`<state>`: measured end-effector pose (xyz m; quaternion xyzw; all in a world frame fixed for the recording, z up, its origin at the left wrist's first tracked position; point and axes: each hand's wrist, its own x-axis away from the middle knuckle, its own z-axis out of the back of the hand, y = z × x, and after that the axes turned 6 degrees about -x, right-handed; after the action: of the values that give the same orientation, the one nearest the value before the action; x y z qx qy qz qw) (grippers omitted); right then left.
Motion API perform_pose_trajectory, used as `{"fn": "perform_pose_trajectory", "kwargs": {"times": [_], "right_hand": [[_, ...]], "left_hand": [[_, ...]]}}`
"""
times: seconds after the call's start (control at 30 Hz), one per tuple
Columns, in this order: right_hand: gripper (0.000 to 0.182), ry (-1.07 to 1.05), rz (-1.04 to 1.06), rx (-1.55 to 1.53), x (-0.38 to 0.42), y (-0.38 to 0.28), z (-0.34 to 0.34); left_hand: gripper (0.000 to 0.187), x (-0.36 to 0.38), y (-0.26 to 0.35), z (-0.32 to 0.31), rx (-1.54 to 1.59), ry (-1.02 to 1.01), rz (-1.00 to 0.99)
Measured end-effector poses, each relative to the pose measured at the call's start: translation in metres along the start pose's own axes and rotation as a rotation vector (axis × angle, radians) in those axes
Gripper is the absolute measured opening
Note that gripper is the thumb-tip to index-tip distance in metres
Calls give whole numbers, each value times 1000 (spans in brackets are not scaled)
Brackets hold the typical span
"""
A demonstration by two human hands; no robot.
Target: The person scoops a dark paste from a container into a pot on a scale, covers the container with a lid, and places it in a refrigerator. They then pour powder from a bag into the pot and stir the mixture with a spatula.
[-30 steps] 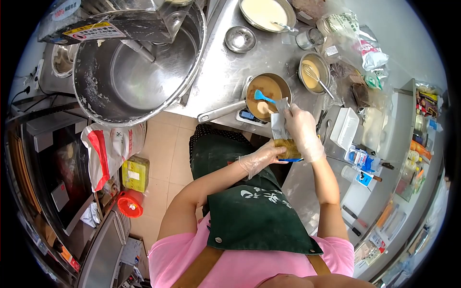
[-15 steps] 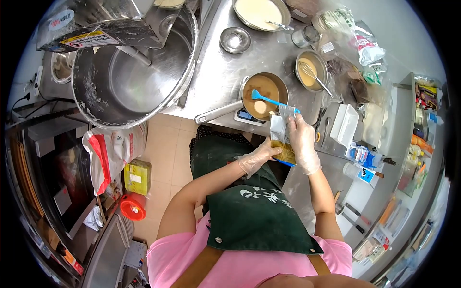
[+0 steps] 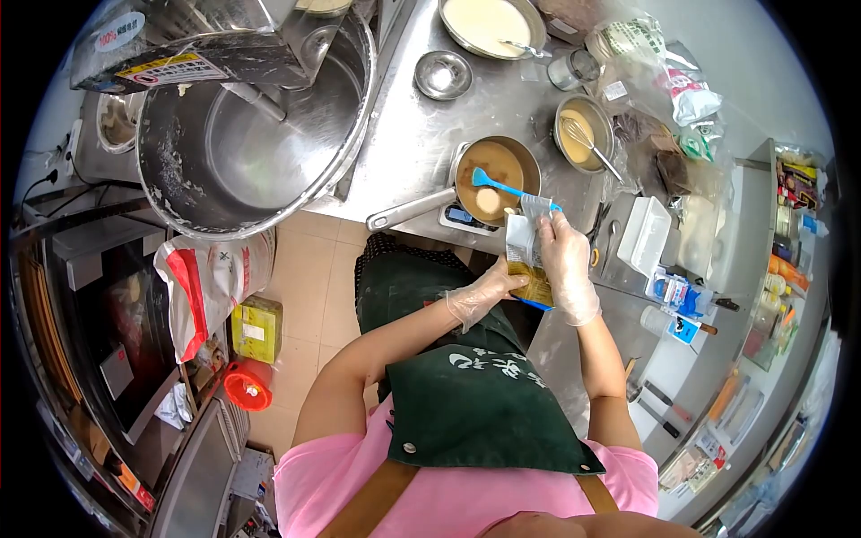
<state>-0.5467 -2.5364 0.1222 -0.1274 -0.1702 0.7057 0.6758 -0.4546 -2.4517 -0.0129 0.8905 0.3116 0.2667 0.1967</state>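
Observation:
Both of my hands wear clear plastic gloves. My left hand [image 3: 487, 291] grips the lower end of an opened foil packet [image 3: 525, 238], silver above and gold with a blue edge below. My right hand [image 3: 563, 260] closes on the packet's upper right side. The packet's open end is at the near rim of a long-handled saucepan [image 3: 508, 160] of light brown liquid. A pale round lump [image 3: 487, 200] sits in that liquid. A blue spatula [image 3: 498, 183] lies across the pan, the far end of its handle hidden behind the packet.
The saucepan stands on a digital scale [image 3: 459, 216]. Beyond it are a small metal bowl [image 3: 443, 75], a larger bowl of cream-coloured liquid [image 3: 489, 25] and a bowl with a whisk [image 3: 583, 134]. A big mixer bowl [image 3: 256, 134] is at left, a white tray [image 3: 644, 235] at right.
The view has shifted very slightly. My hands, the packet and the spatula hold nearly the same positions.

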Motion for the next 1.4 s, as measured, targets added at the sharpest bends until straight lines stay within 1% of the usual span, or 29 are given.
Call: {"fn": "perform_pose_trajectory", "kwargs": {"times": [0.3,0.4,0.5,0.6,0.67,0.77,0.97,1.07,1.17,1.4], "right_hand": [[19,14,23,1,-1,-1,1],[18,5,13,6,-1,-1,0],[20,-32,-39,8,0,1,0],[19,-20,-46,18,2,3,-1],[18,-2,-42,8,5,3,-2],[17,30,-29,-7,9,7,-5],[18,58,-25,-10,12,8,-5],[18,74,-27,7,13,5,-6],[18,95,-37,-4,15,4,-7],[16,180,-63,-37,30,5,-12]], "left_hand": [[63,0,3,-1,-11,6,4],[63,2,8,-3,2,4,-12],[63,3,9,-4,10,3,-21],[65,2,8,-2,7,-5,-28],[67,-2,2,3,-36,-5,-28],[68,5,9,1,-70,11,-15],[66,16,30,-6,-80,-4,39],[65,19,35,-8,-59,-13,29],[64,22,41,-9,-99,13,66],[65,19,37,3,-132,-57,21]]}}
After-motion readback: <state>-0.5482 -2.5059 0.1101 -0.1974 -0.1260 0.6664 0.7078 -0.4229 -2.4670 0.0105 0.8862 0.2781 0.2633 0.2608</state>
